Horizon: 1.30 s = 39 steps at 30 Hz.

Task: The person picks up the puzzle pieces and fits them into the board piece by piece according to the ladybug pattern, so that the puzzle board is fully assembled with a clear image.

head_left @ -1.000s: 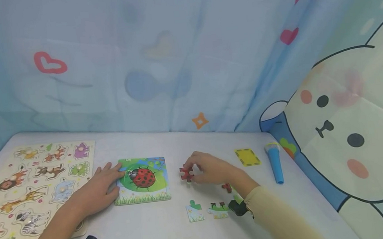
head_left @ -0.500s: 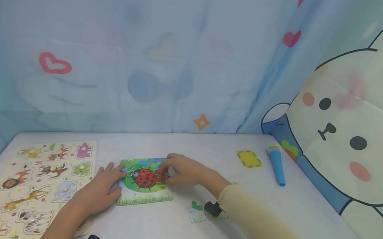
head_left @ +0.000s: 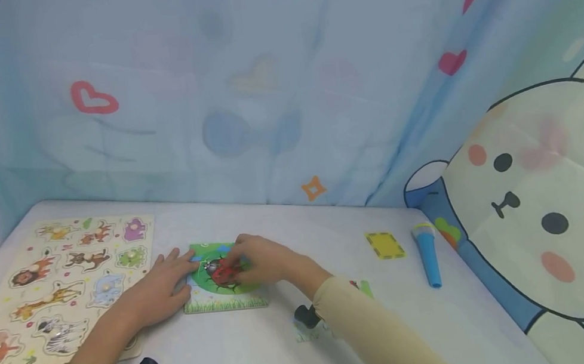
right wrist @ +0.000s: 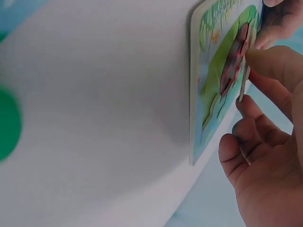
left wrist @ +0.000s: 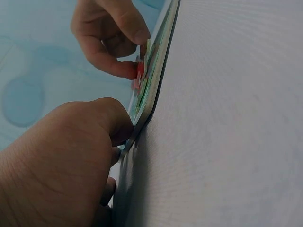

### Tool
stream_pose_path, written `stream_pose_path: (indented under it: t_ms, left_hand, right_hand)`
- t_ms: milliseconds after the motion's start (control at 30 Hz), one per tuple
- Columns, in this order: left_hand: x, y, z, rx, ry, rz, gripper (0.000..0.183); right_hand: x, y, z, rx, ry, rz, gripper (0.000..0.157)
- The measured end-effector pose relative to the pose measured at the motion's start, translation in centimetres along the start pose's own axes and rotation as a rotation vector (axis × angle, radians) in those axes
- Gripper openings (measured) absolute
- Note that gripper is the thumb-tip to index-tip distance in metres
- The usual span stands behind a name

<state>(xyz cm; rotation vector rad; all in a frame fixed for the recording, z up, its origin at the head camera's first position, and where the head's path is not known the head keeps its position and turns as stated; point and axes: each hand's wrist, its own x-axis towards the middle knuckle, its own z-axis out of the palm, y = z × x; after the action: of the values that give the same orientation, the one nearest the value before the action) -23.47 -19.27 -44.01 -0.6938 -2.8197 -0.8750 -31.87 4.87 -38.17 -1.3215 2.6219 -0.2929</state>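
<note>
A square ladybug puzzle board lies on the white table. My left hand rests at its left edge with relaxed fingers; in the left wrist view the thumb is right at the board's rim. Above the middle of the picture, my right hand pinches a red puzzle piece between thumb and fingers. That piece overlaps the ladybug in the head view and is partly hidden by the fingers. The right wrist view shows it tilted, its thin edge close over the board.
Loose puzzle pieces lie to the right, partly hidden under the right sleeve. Further right are a yellow square and a blue toy microphone. A wooden animal puzzle lies at the left. A curtain hangs behind the table.
The right hand has carried the red puzzle piece left, from beside the board to over the ladybug's middle. The left hand stays at the board's left edge. The head view has shifted slightly.
</note>
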Motion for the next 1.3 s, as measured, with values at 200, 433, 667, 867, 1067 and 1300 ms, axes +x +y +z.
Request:
stream_pose_path:
  t_ms: [200, 433, 667, 867, 1067, 1300]
  left_hand:
    - [0.3, 0.2, 0.3, -0.004, -0.007, -0.002, 0.045]
    - [0.5, 0.3, 0.3, -0.001, -0.006, 0.007, 0.045]
    - [0.5, 0.4, 0.2, 0.003, 0.010, 0.028, 0.044]
    - [0.3, 0.4, 0.1, 0.012, 0.014, 0.031, 0.044]
    - [0.2, 0.2, 0.1, 0.014, 0.015, 0.026, 0.045]
    - [-0.2, 0.0, 0.1, 0.006, 0.016, 0.013, 0.045]
  right_hand:
    - [0.2, -0.3, 0.1, -0.040, -0.026, 0.012, 0.027]
    - [0.1, -0.4, -0.1, -0.046, -0.030, -0.001, 0.026]
    - [-0.3, 0.3, -0.1, -0.066, -0.041, -0.039, 0.028]
    - [-0.9, 0.9, -0.2, 0.006, -0.095, -0.028, 0.039]
    - [-2.6, 2.0, -0.9, 0.159, -0.044, 0.032, 0.038]
    - [-5.6, 4.0, -1.9, 0.189, -0.007, 0.109, 0.044]
